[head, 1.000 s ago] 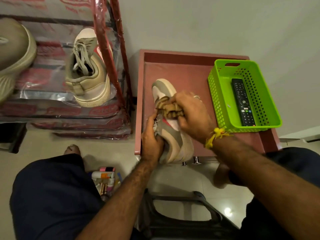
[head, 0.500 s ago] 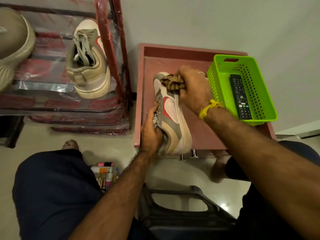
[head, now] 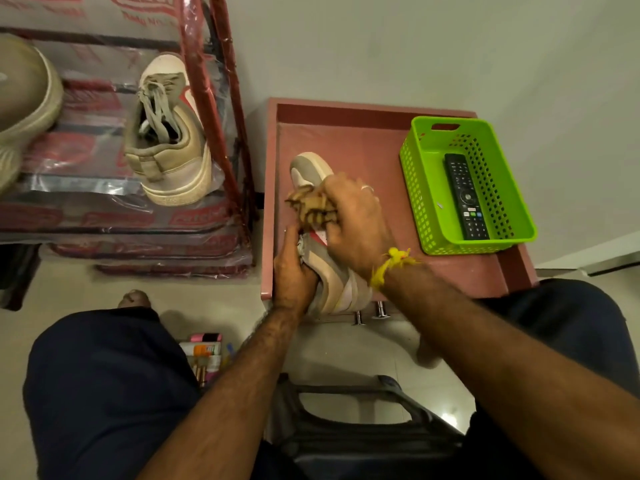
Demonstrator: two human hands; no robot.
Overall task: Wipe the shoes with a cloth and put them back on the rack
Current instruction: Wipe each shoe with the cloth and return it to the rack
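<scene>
— Shoe [head: 332, 271] lies on its side on the pink table [head: 377, 147], heel hanging over the near edge, toe pointing at the wall.

— Who has hold of it?

— The left hand [head: 294, 275] grips it at the heel end, fingers curled round the opening. The right hand [head: 353, 220] has its fingers bunched round a striped brown cloth [head: 311, 207], pressed onto the shoe's upper side near the middle.

— And its partner?

— Another shoe [head: 169, 140] sits on the rack [head: 214, 109] to the left, heel towards us, laces loose. A pale shoe [head: 24, 98] pokes in at the far left of the same shelf.

— Anything else on the table?

— A green basket [head: 433, 202] to the right, well clear of the hands, with a black remote [head: 465, 195] lying in it.
</scene>
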